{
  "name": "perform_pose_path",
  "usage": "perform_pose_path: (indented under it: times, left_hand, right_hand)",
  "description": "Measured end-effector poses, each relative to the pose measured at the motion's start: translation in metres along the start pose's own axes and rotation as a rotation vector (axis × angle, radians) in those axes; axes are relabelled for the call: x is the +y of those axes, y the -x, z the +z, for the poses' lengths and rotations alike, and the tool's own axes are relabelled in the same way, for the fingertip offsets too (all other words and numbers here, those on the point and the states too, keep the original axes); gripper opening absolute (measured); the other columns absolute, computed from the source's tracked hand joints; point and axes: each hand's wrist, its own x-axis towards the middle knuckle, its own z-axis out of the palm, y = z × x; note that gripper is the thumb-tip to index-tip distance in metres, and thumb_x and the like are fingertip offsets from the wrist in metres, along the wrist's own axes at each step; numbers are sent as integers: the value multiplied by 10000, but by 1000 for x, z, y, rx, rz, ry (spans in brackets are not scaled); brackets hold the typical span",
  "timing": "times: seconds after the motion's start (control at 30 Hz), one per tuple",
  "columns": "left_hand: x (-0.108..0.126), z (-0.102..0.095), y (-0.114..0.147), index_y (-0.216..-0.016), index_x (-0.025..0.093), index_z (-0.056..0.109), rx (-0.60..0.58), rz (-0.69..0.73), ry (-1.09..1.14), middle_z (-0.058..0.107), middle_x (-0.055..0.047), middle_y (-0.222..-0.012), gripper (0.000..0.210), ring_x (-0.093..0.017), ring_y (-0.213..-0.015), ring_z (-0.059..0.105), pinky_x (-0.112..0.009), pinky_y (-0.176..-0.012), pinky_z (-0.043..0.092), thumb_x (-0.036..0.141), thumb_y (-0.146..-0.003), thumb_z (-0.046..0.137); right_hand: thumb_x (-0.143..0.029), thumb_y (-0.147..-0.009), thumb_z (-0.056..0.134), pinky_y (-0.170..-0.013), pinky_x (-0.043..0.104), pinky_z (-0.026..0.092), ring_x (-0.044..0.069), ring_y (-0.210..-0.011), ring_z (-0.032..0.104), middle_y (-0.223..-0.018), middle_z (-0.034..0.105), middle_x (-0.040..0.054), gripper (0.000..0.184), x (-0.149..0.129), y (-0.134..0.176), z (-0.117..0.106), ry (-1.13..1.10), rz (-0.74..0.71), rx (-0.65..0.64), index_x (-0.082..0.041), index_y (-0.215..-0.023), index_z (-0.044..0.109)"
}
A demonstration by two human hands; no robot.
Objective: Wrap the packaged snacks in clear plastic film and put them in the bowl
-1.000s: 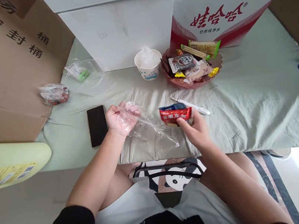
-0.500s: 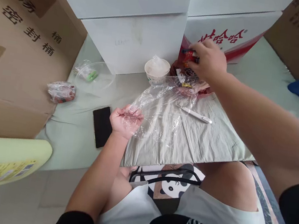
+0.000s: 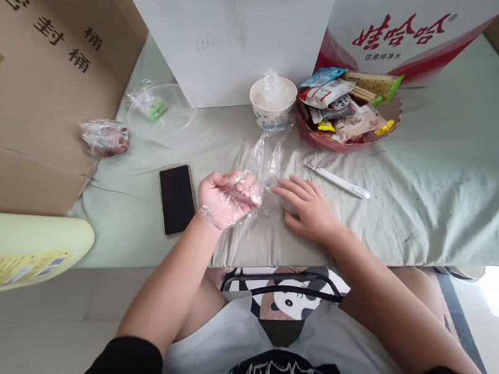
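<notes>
My left hand [image 3: 229,199] is closed on crumpled clear plastic wrap [image 3: 268,152], which trails up toward a paper cup [image 3: 271,104]. My right hand [image 3: 306,207] lies palm down on the cloth with its fingers spread, just right of the wrap. Beyond it is a white utility knife [image 3: 339,180]. At the back, a reddish bowl [image 3: 326,141] holds several packaged snacks [image 3: 359,106]. The cup beside this bowl has crumpled clear plastic in it. A black phone [image 3: 176,200] lies left of my left hand.
A clear round lid or bowl [image 3: 171,128] and a plastic-wrapped reddish bundle [image 3: 105,138] lie at left. White cartons [image 3: 234,41] stand behind, a brown cardboard box [image 3: 48,119] on the left. A pale yellow container [image 3: 21,240] is at lower left.
My right hand has come away from the snack bowl and down onto the cloth near my left hand. The spread wrap is now gathered toward my left hand, and the snack bowl is uncovered.
</notes>
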Motion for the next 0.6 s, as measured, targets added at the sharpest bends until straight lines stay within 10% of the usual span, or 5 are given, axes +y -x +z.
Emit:
perform_pose_path:
  times: [0.13,0.3,0.47,0.6]
  left_hand:
    - [-9,4,3,-548,208,194,34,-50,-57,383,-37,-601,406,-150,-526,398,-321,-503,380,298,-836,467]
    - [-7,4,-5,-538,200,219,60,4,-34,368,-30,-603,382,-149,-528,416,-301,-509,370,256,-824,465]
    - [-5,3,-11,-534,197,213,38,-11,-34,373,-35,-602,366,-153,-530,417,-301,-516,369,240,-806,455]
    - [1,-1,-11,-516,192,220,17,-10,-49,398,-45,-594,335,-156,-536,438,-295,-518,376,221,-737,471]
  right_hand:
    - [-211,-875,551,-1158,637,363,353,-1351,566,-1313,722,83,409,0,8,6,-12,-11,-17,-270,-1248,707]
    - [-269,-882,559,-987,533,511,302,-1107,675,-1176,738,93,283,9,4,-38,-38,-4,200,-265,-1121,711]
    - [-284,-888,577,-1018,491,500,287,-1169,622,-1214,709,86,240,52,-85,-100,121,194,434,-291,-1111,665]
    - [-372,-841,720,-1161,533,370,290,-1305,519,-1362,655,74,348,95,-161,-120,243,264,281,-262,-1160,633]
